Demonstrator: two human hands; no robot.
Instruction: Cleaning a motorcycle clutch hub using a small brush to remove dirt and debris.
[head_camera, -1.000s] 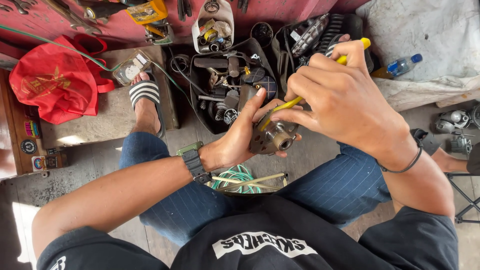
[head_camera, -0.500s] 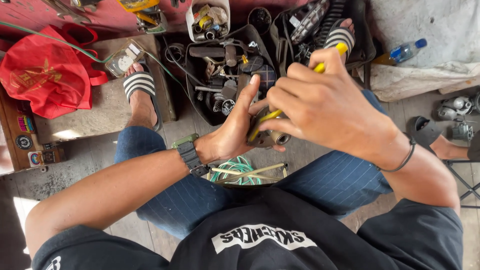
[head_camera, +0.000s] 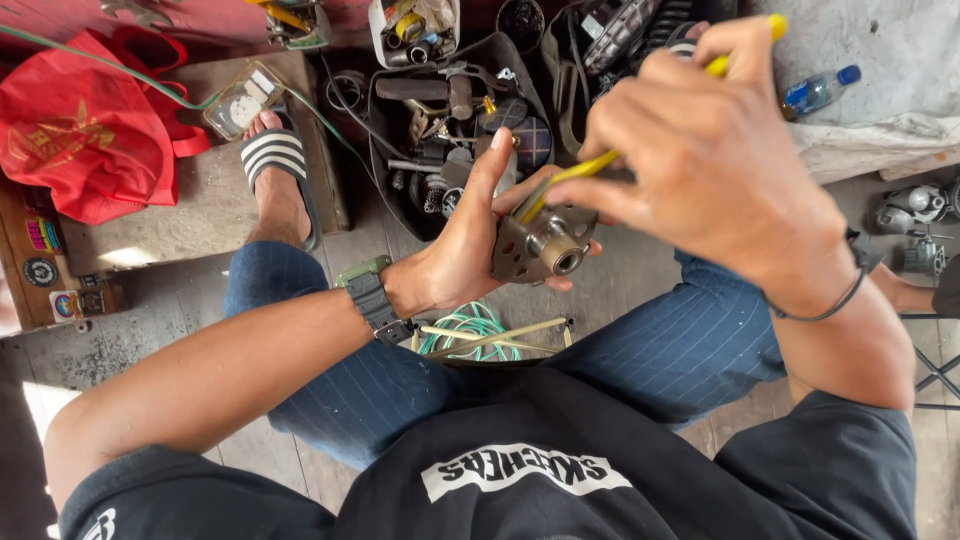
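The floor (head_camera: 180, 300) was worn grey planking, dusty and bare between the person's knees, with a raised slab under the sandalled foot (head_camera: 277, 160) and a red board along the top edge. On it stood a black bin (head_camera: 395, 200) crammed with dark metal parts, a red bag (head_camera: 85, 120) at the left, a small clear box (head_camera: 243, 97) by the toes, and a plastic bottle (head_camera: 820, 90) on a pale cloth at the upper right. Above the lap, the left hand (head_camera: 470, 240) was cupped around a grey metal part (head_camera: 540, 240) with a round brass-coloured hub, fingers closed behind it and thumb raised. The right hand (head_camera: 710, 160) was clenched on a yellow tool (head_camera: 600, 165), whose lower end met the top of the part. Under the hands, a coil of green wire (head_camera: 475, 325) and some pale sticks lay between the thighs. Much was hard to read: the right hand hid most of the tool's shaft, so its tip and kind could not be told, and the left palm covered the back of the part. The bin's contents were a tangle, few pieces distinct. At the right edge, small grey machine parts (head_camera: 915, 215) were cut off, as was a dark frame below them.
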